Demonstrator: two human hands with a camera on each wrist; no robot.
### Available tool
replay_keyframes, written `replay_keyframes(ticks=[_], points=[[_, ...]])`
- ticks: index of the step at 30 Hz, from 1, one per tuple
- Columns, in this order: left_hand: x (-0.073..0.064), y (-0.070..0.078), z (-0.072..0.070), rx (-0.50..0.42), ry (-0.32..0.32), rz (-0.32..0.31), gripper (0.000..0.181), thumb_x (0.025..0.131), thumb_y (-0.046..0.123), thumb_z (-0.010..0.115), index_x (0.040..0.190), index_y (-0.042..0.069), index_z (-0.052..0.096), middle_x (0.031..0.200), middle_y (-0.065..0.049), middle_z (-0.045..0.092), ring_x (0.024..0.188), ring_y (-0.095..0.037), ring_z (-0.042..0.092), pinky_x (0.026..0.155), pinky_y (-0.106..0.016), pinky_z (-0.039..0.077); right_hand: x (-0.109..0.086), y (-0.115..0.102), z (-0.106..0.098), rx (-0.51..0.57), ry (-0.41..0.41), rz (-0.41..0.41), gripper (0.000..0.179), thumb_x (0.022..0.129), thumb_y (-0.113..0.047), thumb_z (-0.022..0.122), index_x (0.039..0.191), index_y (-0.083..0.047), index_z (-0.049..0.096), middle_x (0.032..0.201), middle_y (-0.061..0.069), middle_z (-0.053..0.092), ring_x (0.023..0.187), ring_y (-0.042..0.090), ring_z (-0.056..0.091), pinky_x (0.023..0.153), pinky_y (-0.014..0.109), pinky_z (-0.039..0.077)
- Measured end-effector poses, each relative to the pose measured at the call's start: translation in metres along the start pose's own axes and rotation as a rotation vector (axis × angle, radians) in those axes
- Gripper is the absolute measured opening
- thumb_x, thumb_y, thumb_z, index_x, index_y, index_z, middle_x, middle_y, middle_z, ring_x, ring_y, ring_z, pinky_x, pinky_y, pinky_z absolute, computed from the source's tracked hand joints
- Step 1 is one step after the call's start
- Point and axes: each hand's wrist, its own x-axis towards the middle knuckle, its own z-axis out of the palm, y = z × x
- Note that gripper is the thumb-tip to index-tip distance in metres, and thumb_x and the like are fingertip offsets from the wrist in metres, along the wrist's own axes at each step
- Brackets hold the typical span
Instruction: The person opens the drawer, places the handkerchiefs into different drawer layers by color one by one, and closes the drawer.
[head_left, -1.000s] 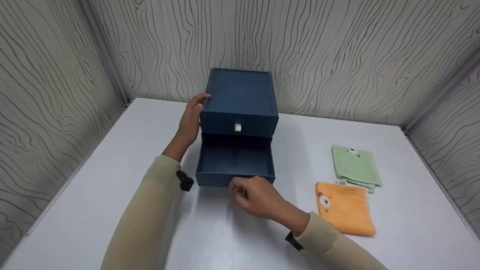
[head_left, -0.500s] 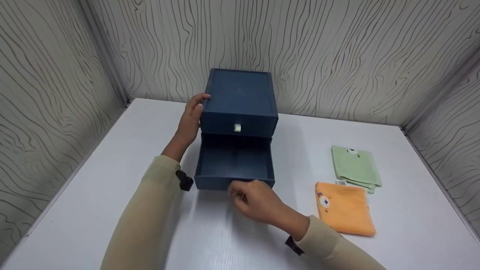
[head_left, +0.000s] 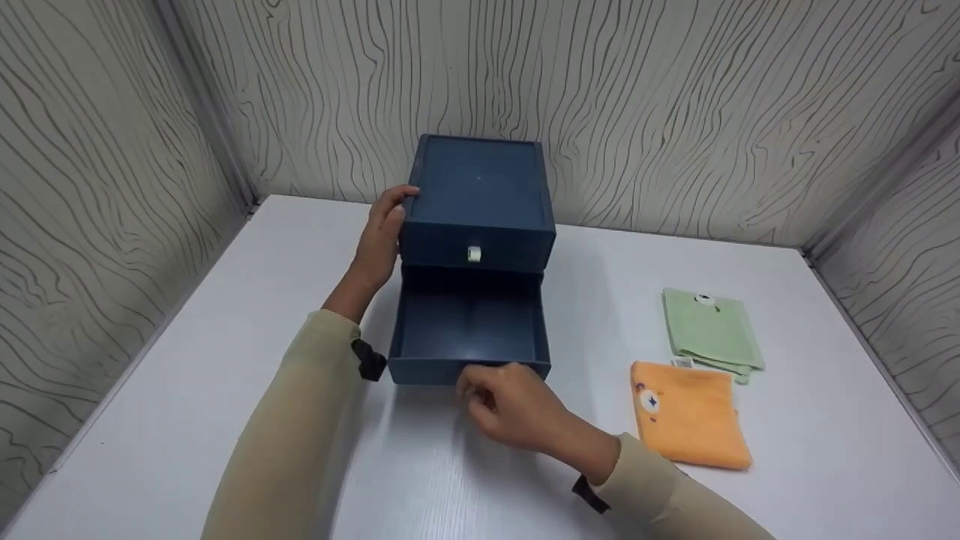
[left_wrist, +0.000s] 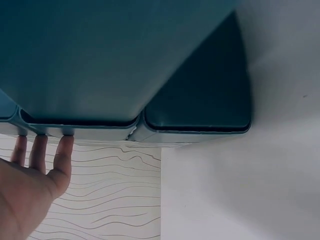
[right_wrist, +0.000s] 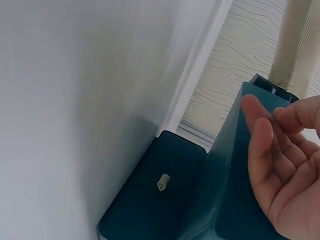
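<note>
My left hand (head_left: pixel 381 240) rests against the left side of a dark blue drawer cabinet (head_left: pixel 480 180), fingertips at its top edge. In the left wrist view, extended fingers (left_wrist: pixel 37 155) touch the cabinet's side. A drawer (head_left: pixel 469 322) below the top one is pulled out, with nothing visible inside. At the middle of its front, my right hand (head_left: pixel 517 405) has curled fingers that pinch the knob, which they hide. The right wrist view has that hand (right_wrist: pixel 285 165) against the drawer front. The top drawer's white knob (head_left: pixel 474 254) is untouched.
In the right wrist view, a bottom drawer (right_wrist: pixel 145 200) with its own knob (right_wrist: pixel 163 182) sits beneath the pulled-out one. A green folded cloth (head_left: pixel 712 328) and an orange one (head_left: pixel 690 420) lie on the white table (head_left: pixel 600 300) at right. Patterned walls (head_left: pixel 637 97) enclose the table.
The pulled-out drawer has slid a little farther toward me, and my right hand has moved with it. My left hand stays on the cabinet's side.
</note>
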Motion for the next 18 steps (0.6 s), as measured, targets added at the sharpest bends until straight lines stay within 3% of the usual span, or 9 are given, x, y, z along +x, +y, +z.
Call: replay_keyframes(ticks=[6, 18], points=[[0.0002, -0.0008, 0.0005, 0.012, 0.021, 0.018, 0.040, 0.104, 0.033, 0.029, 0.138, 0.016, 0.043, 0.138, -0.008, 0.032, 0.066, -0.015, 0.038, 0.056, -0.026, 0.037, 0.0002, 0.0051, -0.0027, -0.002, 0.011, -0.007, 0.017, 0.084, -0.004, 0.058, 0.083, -0.018, 0.068, 0.072, -0.008, 0.066, 0.057, -0.003, 0.049, 0.057, 0.015, 0.043], [-0.0002, -0.0029, 0.0008, 0.054, 0.024, -0.038, 0.041, 0.105, 0.034, 0.027, 0.141, 0.021, 0.041, 0.147, -0.009, 0.024, 0.084, -0.022, 0.044, 0.064, -0.032, 0.040, -0.0010, 0.0100, -0.0051, 0.000, -0.007, 0.010, 0.014, 0.084, -0.006, 0.058, 0.084, -0.015, 0.069, 0.073, -0.007, 0.067, 0.059, -0.001, 0.051, 0.058, 0.017, 0.045]])
